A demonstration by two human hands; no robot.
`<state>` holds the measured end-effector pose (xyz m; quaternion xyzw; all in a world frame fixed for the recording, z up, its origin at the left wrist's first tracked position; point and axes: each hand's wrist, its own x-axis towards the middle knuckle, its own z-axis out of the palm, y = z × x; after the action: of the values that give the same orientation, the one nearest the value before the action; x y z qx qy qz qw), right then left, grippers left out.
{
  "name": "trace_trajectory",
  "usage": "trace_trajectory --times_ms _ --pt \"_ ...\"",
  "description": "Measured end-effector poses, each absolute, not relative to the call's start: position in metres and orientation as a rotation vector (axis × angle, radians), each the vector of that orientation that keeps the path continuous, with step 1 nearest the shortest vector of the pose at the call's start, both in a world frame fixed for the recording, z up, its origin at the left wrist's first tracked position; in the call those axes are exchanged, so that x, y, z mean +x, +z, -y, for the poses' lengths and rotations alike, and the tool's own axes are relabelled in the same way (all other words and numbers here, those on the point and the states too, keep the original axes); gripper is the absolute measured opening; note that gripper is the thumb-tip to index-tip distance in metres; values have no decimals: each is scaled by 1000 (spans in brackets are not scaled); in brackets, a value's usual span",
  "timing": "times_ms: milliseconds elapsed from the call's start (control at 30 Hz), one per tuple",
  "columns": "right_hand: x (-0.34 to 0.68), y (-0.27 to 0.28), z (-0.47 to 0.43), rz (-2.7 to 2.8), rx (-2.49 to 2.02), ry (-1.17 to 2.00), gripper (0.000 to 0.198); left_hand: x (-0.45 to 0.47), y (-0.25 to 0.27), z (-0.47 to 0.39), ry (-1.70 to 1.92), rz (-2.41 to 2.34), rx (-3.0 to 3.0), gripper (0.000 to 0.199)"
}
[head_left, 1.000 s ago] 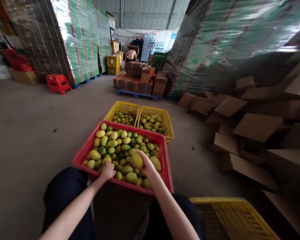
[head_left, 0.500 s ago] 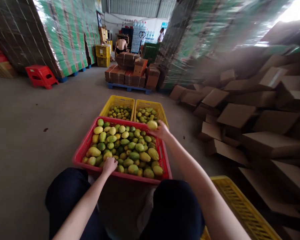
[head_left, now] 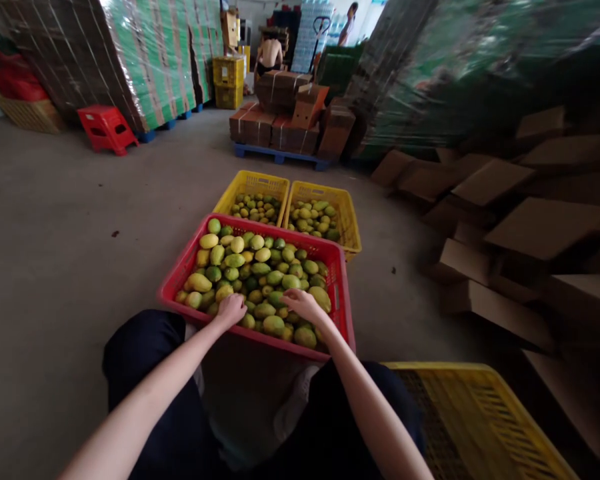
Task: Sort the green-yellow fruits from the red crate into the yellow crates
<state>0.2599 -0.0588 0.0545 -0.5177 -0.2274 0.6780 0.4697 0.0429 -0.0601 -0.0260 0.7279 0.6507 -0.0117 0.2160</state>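
**Your right hand is back over the red crate**

Half a second ago, your right hand (head_left: 303, 304) held a fruit out by the red crate's far right corner, before the right yellow crate (head_left: 349, 220). Now that fruit no longer shows in your hand; it has probably been let go, though you can't tell where it lies. That would leave the hand free to sort through the heap.

The fruit (head_left: 261, 269) fills the red crate (head_left: 349, 307) almost edge to edge. Your right hand dips toward the near edge, right of its middle, fingers bent down at a green fruit; whether they have closed on it cannot be told. Your left hand (head_left: 231, 309) stays just inside the near edge, left of its middle, fingers curled, any grip hidden. Both forearms slant inward over your knees, the hands near each other but apart.
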Motion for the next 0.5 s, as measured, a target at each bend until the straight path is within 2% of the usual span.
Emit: trace_trajectory --times_ms 133,367,500 --pt "251 45 56 655 -1322 1656 41 48 -13 19 30 -1833 2091 27" --pt "247 34 51 778 -1291 1575 47 36 -3 -55 48 -2016 2043 59" --pt "247 29 54 791 -1239 1602 47 38 -7 -56 41 -2015 2033 60"
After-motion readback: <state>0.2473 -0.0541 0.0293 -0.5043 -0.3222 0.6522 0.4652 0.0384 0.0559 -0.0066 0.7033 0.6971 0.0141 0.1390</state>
